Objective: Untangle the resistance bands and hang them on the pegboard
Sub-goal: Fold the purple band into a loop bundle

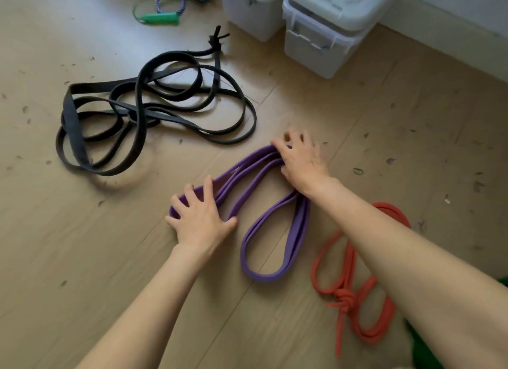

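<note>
A purple flat resistance band (277, 234) lies folded in loops on the wooden floor. My left hand (200, 217) presses flat with spread fingers on its left loop. My right hand (301, 160) rests on the band's far fold, fingers curled over the strands there. A tangled pile of black bands (154, 107) lies to the upper left, apart from both hands. An orange-red tube band (354, 294) tied in a knot lies to the right, partly hidden under my right forearm. No pegboard is in view.
Two white lidded storage boxes (321, 36) stand at the back right by the wall. A green-handled rope (162, 17) and blue items lie at the top. Something green (423, 349) shows at the bottom right corner. Small debris flecks dot the floor.
</note>
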Demonstrator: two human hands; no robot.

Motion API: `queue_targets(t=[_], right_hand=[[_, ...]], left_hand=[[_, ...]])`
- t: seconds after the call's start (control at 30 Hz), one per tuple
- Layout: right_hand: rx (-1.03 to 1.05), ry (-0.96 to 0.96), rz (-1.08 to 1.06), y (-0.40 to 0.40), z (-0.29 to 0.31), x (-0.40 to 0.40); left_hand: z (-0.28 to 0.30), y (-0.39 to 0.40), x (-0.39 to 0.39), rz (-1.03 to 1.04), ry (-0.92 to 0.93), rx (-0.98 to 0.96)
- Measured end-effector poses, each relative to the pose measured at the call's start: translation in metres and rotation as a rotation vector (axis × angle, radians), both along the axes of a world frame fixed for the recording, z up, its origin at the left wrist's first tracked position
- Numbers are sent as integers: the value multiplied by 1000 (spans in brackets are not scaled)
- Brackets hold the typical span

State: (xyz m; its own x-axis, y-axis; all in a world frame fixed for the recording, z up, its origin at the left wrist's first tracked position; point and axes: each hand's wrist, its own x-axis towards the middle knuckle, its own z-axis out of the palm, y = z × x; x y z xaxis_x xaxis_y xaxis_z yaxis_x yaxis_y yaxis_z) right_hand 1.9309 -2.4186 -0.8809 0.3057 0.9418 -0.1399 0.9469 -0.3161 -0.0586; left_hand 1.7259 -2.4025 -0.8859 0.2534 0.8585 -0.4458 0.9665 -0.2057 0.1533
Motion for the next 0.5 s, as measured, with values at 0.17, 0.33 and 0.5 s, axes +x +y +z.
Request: queue_targets(t=[0.17, 0.33, 0.5], right_hand=[[-102, 61, -47, 4, 3, 11], [-146, 69, 127, 11, 5, 9], [-85, 56, 32, 19, 6, 8]], left_hand=[[1, -5, -6, -116, -155, 93], [-5, -23, -7, -202, -107, 159], [-7, -26, -19, -194, -282, 63]])
